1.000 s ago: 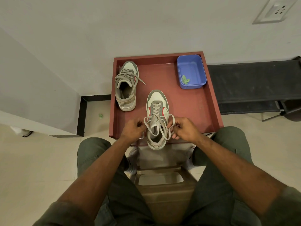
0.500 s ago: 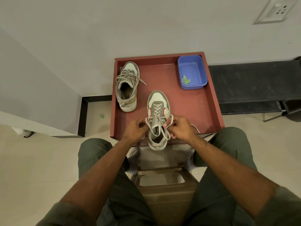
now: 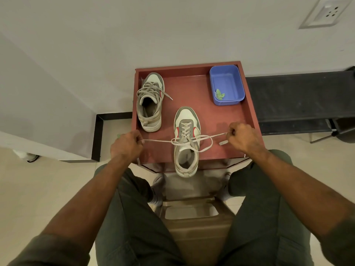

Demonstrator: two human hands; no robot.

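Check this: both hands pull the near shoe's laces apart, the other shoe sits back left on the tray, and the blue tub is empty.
The tub is not empty: the head view shows a green scrap in it. The rest stands: left hand and right hand pull the near shoe's laces apart; the other shoe sits back left on the tray.

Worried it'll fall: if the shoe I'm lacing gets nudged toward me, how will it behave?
The near shoe would likely tip off: its heel overhangs the tray. It looks light, so may slide easily. The lace, taut between left hand and right hand, is probably too floppy to steady it.
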